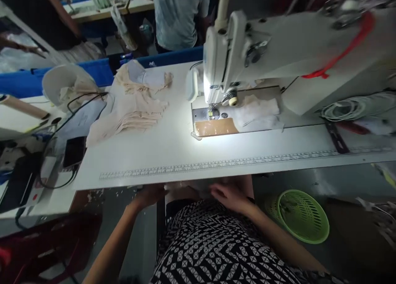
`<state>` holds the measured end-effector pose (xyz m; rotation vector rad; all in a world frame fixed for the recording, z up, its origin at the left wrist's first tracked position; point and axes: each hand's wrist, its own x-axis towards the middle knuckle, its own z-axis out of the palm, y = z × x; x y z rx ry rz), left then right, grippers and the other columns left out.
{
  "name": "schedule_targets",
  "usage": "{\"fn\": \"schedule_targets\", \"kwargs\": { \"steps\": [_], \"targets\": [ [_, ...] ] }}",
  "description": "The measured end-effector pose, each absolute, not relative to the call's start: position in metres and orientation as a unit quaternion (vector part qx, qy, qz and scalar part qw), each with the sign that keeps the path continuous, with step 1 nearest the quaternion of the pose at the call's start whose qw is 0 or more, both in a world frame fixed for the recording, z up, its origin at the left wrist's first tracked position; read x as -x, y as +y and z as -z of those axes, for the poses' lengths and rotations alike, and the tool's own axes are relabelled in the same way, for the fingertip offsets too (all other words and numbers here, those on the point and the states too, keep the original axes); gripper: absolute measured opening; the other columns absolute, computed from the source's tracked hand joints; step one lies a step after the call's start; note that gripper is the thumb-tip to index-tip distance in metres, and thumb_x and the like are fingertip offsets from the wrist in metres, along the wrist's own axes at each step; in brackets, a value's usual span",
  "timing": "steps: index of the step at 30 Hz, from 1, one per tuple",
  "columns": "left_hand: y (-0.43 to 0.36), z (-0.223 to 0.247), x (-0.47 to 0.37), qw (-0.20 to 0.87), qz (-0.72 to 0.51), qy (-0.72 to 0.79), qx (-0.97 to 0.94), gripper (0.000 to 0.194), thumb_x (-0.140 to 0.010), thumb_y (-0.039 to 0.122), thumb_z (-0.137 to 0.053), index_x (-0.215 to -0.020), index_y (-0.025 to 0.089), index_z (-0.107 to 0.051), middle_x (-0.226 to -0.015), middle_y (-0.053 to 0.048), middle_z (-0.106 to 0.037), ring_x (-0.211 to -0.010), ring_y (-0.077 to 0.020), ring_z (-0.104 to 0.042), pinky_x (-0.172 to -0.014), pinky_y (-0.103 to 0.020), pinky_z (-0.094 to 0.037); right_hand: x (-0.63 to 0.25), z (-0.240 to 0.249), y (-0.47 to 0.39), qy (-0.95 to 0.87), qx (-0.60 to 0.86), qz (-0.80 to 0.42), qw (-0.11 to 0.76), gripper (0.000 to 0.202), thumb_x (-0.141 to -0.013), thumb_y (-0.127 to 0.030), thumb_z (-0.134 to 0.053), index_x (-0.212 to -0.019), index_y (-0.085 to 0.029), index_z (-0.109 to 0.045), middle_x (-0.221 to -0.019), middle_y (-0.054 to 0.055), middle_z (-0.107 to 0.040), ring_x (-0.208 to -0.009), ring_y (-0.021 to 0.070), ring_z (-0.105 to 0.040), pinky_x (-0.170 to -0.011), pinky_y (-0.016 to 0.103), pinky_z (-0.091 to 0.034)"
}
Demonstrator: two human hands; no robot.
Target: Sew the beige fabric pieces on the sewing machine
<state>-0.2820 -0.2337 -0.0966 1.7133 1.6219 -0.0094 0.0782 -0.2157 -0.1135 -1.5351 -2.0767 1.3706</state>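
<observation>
My left hand (151,195) is low, just under the table's front edge, at the left side of my lap. Its fingers are dark and blurred, so their grip does not show. My right hand (229,196) is over the right side of my lap, with fingers loosely stretched inward and apart. Between the hands there is a pale, blurred patch that I cannot make out. Above them on the table stands a sewing machine (216,69) with its lamp lit. White cloth pieces (258,110) lie right of its needle. A stack of beige cloth pieces (133,114) lies to the left.
A printed ruler (185,168) runs along the table's front edge. At the right stands a green basket (303,216) on the floor. A phone (74,152), cables and a white cap-shaped thing (58,84) are at the left. Other people are beyond the blue-edged table.
</observation>
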Motion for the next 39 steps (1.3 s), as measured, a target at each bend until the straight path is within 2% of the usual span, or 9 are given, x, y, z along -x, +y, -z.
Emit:
{"fn": "schedule_targets", "kwargs": {
  "steps": [4, 7, 10, 12, 16, 22, 26, 31, 39],
  "targets": [
    [-0.225, 0.031, 0.240, 0.540, -0.064, 0.400, -0.738, 0.036, -0.103, 0.050, -0.061, -0.126, 0.027, -0.075, -0.118, -0.008, -0.080, -0.109, -0.0255, -0.074, -0.092, -0.036, -0.062, -0.111, 0.035, -0.212, -0.774, 0.387, -0.453, 0.211, 0.032, -0.106, -0.047, -0.055, -0.112, -0.025, -0.078, -0.083, 0.002, -0.076, -0.066, 0.0167, -0.066, -0.063, 0.027, -0.054],
    [-0.196, -0.023, 0.190, 0.563, -0.121, 0.268, -0.773, 0.031, -0.107, 0.042, -0.059, -0.129, 0.024, -0.072, -0.110, -0.009, -0.080, -0.102, -0.0221, -0.075, -0.093, -0.036, -0.062, -0.144, 0.002, -0.164, -0.764, 0.499, -0.257, 0.319, 0.027, -0.106, -0.045, -0.055, -0.104, -0.027, -0.076, -0.088, 0.003, -0.076, -0.073, 0.0188, -0.066, -0.066, 0.029, -0.052],
    [-0.152, -0.050, 0.140, 0.523, -0.160, 0.273, -0.791, 0.027, -0.106, 0.038, -0.058, -0.124, 0.023, -0.073, -0.103, -0.010, -0.078, -0.096, -0.0221, -0.074, -0.084, -0.036, -0.064, -0.168, -0.002, -0.091, -0.703, 0.625, -0.070, 0.332, 0.020, -0.102, -0.034, -0.056, -0.101, -0.023, -0.073, -0.099, 0.008, -0.076, -0.080, 0.0227, -0.067, -0.073, 0.034, -0.050],
    [-0.119, -0.049, 0.110, 0.456, -0.210, 0.306, -0.809, 0.028, -0.106, 0.034, -0.055, -0.126, 0.023, -0.071, -0.103, -0.010, -0.077, -0.093, -0.0217, -0.073, -0.081, -0.036, -0.064, -0.175, 0.003, -0.050, -0.676, 0.687, -0.012, 0.267, 0.016, -0.096, -0.030, -0.062, -0.102, -0.019, -0.072, -0.105, 0.013, -0.076, -0.089, 0.0270, -0.068, -0.075, 0.036, -0.048],
    [-0.053, -0.027, 0.055, 0.293, -0.290, 0.359, -0.838, 0.026, -0.105, 0.025, -0.052, -0.125, 0.020, -0.068, -0.107, -0.011, -0.074, -0.096, -0.0217, -0.072, -0.090, -0.038, -0.062, -0.177, 0.020, -0.021, -0.666, 0.725, 0.029, 0.175, 0.023, -0.099, -0.034, -0.060, -0.110, -0.017, -0.070, -0.110, 0.016, -0.074, -0.095, 0.0310, -0.068, -0.071, 0.037, -0.045],
    [0.007, -0.005, -0.007, 0.141, -0.221, 0.505, -0.823, 0.023, -0.099, 0.022, -0.067, -0.120, 0.014, -0.069, -0.130, -0.020, -0.069, -0.134, -0.0367, -0.056, -0.107, -0.051, -0.053, -0.176, 0.030, -0.033, -0.684, 0.696, 0.028, 0.215, 0.020, -0.099, -0.029, -0.055, -0.108, -0.019, -0.069, -0.112, 0.015, -0.074, -0.089, 0.0283, -0.066, -0.067, 0.036, -0.042],
    [0.020, 0.005, -0.017, 0.136, -0.246, 0.490, -0.825, 0.015, -0.099, 0.026, -0.068, -0.111, 0.016, -0.072, -0.134, -0.019, -0.067, -0.136, -0.0364, -0.052, -0.109, -0.052, -0.049, -0.178, 0.029, -0.035, -0.686, 0.670, 0.040, 0.280, 0.023, -0.100, -0.029, -0.050, -0.107, -0.020, -0.069, -0.114, 0.014, -0.074, -0.089, 0.0276, -0.066, -0.066, 0.035, -0.041],
    [0.030, 0.017, -0.011, 0.147, -0.345, 0.429, -0.821, 0.011, -0.100, 0.015, -0.062, -0.091, 0.020, -0.067, -0.114, -0.012, -0.074, -0.121, -0.0296, -0.058, -0.107, -0.045, -0.049, -0.178, 0.031, -0.034, -0.680, 0.680, 0.024, 0.274, 0.022, -0.100, -0.030, -0.051, -0.105, -0.021, -0.070, -0.103, 0.012, -0.078, -0.086, 0.0284, -0.068, -0.063, 0.036, -0.037],
    [0.014, 0.019, -0.006, 0.250, -0.424, 0.421, -0.762, 0.007, -0.110, 0.021, -0.044, -0.110, 0.021, -0.051, -0.097, -0.008, -0.073, -0.090, -0.0197, -0.068, -0.085, -0.035, -0.053, -0.182, 0.030, -0.029, -0.692, 0.683, 0.015, 0.232, 0.023, -0.101, -0.030, -0.050, -0.104, -0.021, -0.071, -0.110, 0.012, -0.076, -0.090, 0.0271, -0.067, -0.062, 0.034, -0.034]
  ]
}}
